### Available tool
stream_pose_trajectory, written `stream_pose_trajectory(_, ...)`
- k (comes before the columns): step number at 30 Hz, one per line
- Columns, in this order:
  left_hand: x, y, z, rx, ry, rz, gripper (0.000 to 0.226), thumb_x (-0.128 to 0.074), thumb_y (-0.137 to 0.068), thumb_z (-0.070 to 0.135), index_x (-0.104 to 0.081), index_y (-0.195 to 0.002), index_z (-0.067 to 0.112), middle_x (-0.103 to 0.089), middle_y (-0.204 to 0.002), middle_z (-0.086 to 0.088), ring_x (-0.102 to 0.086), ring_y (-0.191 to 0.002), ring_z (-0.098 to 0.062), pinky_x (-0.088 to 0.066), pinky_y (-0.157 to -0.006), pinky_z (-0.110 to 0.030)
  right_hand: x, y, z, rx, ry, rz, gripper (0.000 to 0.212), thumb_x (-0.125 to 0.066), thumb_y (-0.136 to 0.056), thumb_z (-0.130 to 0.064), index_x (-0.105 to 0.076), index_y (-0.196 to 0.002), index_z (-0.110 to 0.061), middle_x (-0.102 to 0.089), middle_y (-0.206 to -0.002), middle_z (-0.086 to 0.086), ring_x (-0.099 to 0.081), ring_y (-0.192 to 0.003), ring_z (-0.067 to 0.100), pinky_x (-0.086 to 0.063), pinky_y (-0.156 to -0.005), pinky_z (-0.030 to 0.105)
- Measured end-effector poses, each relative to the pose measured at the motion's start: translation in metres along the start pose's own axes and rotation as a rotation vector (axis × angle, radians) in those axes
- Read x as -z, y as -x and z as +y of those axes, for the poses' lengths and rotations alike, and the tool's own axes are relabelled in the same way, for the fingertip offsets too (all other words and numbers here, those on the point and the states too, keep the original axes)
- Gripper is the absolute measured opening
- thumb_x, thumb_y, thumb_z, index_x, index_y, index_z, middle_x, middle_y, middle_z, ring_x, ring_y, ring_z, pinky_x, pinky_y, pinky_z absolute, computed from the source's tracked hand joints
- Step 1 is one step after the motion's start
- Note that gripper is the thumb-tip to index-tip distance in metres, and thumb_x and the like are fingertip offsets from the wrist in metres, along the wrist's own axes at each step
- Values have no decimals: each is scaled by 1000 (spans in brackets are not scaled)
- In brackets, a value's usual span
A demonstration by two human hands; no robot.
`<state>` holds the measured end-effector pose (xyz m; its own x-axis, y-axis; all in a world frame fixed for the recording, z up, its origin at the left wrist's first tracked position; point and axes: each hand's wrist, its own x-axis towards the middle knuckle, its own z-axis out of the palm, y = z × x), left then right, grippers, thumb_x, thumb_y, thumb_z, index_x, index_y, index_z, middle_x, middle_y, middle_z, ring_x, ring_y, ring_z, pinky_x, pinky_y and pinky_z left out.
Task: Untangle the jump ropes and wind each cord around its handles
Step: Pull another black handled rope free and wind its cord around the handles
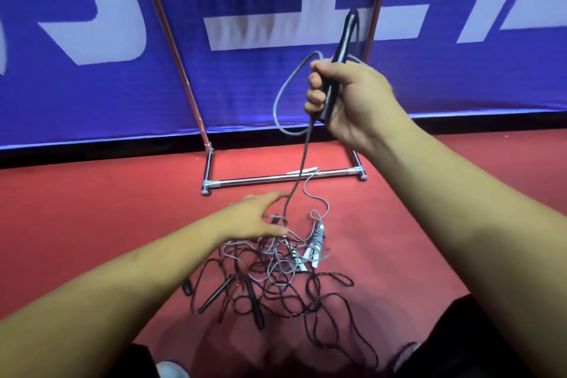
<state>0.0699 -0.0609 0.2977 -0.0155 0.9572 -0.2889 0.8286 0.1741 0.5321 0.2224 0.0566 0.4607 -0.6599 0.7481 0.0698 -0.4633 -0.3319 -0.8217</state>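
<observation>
Your right hand point(349, 98) squeezes a black handle point(336, 70) held up high. Your left hand point(254, 218) is open, fingers spread on the tangled ropes point(276, 279) just below it. The big white banner letters point(270, 3) are cut off, so unreadable.

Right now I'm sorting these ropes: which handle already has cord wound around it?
The pale grey handle at the pile's right edge, wrapped in grey cord. The black handles lie bare.

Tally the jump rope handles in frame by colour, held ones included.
Black handles: 5, two held together in the right hand as one black pair, three on the floor.
White/grey handles: 2.
Total: 7, tangle may hide more.
</observation>
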Motion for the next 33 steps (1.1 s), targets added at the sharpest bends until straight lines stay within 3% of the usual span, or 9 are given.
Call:
stream_pose_trajectory(2,2,0,16,-90,216,26,55,-64,-92,44,-46,-143,34,-55,-139,13,-60,-98,11,-45,-93,-12,-8,3,4,-58,-54,-32,17,-44,-96,-2,-51,-80,-6,-48,-58,5,-39,-43,14,-33,-47,23)
stream_pose_trajectory(5,4,-3,33,-139,395,-19,24,-53,-96,47,-68,-105,31,-71,-116,5,-66,-98,-9,-49,-95,-32,-10,4,5,-79,-76,-21,16,-45,-95,-3,-50,-80,-6,-48,-57,4,-38,-43,13,-32,-46,22)
stream_pose_trajectory(7,5,4,25,-90,490,-153,26,-41,-105,34,-63,-98,20,-73,-105,-1,-63,-90,-10,-48,-80,-26,-5,-1,-5,-33,-83,43,17,-45,-94,-3,-50,-78,-8,-47,-56,2,-35,-41,12,-29,-44,21)
stream_pose_trajectory(10,4,14,-10,6,300,-239,25,-41,-105,26,-61,-94,16,-69,-87,16,-52,-70,5,-39,-68,-15,19,-6,-22,50,-48,154,21,-45,-94,-3,-48,-74,-10,-45,-56,2,-31,-40,11,-27,-42,21)
stream_pose_trajectory(16,40,15,0,23,577,243,14,-52,-101,15,-64,-96,9,-74,-83,-7,-67,-81,-15,-50,-85,-33,50,0,-15,21,612,110,18,-51,-91,-1,-50,-76,-10,-52,-56,4,-39,-42,14,-31,-43,19)
stream_pose_trajectory(18,55,22,22,-50,769,303,7,-53,-99,10,-57,-95,7,-69,-68,-7,-71,-74,-19,-56,-73,-25,43,6,1,-79,747,-3,11,-55,-91,-3,-52,-82,-8,-59,-59,4,-40,-42,12,-30,-42,19)
stream_pose_trajectory(21,67,34,47,-112,797,313,13,-50,-99,6,-51,-87,7,-54,-57,-5,-65,-54,-14,-43,-45,-11,29,15,32,-150,814,-139,18,-67,-89,-15,-51,-93,-11,-58,-56,-2,-38,-44,10,-28,-41,20)
stream_pose_trajectory(29,78,38,42,-125,812,405,13,-58,-97,14,-53,-85,9,-55,-57,-1,-58,-53,-16,-48,-56,-20,12,19,38,-384,808,-306,29,-63,-93,-13,-50,-67,-12,-47,-48,-3,-26,-38,9,-22,-38,18)
stream_pose_trajectory(33,72,46,41,-104,673,184,44,-34,-103,36,-52,-75,7,-55,-69,-19,-60,-58,-12,-46,-60,-14,9,13,27,-446,537,-259,31,-51,-96,-12,-44,-66,-16,-34,-51,-2,-19,-39,6,-14,-35,17)
